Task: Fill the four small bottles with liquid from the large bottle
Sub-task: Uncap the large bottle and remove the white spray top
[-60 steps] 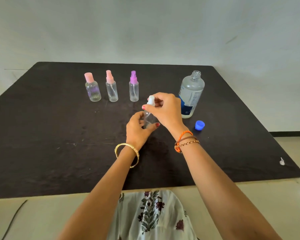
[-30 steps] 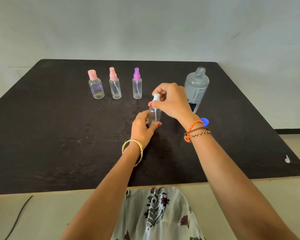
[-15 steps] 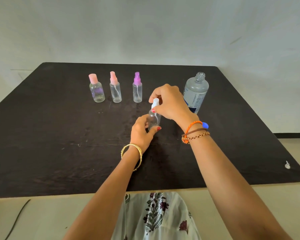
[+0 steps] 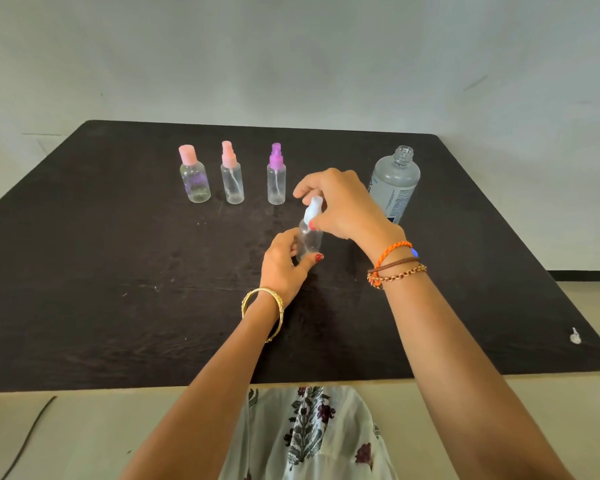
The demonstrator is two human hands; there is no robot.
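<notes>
The table (image 4: pixel 84 271) wears a dark matt cover with a faintly rough, streaked nap. The three capped small bottles (image 4: pixel 232 183) are clear, smooth plastic with glossy highlights; their caps are opaque pink and purple plastic. The small bottle (image 4: pixel 309 242) held between the hands is the same clear plastic, with a white plastic spray top (image 4: pixel 313 209). The large bottle (image 4: pixel 394 185) is translucent, slightly cloudy plastic with a printed label. A shiny gold metal bangle (image 4: pixel 264 311) rings one wrist; braided orange thread and beaded bands (image 4: pixel 395 265) ring the other. The printed garment (image 4: pixel 309 434) looks like soft cloth.
</notes>
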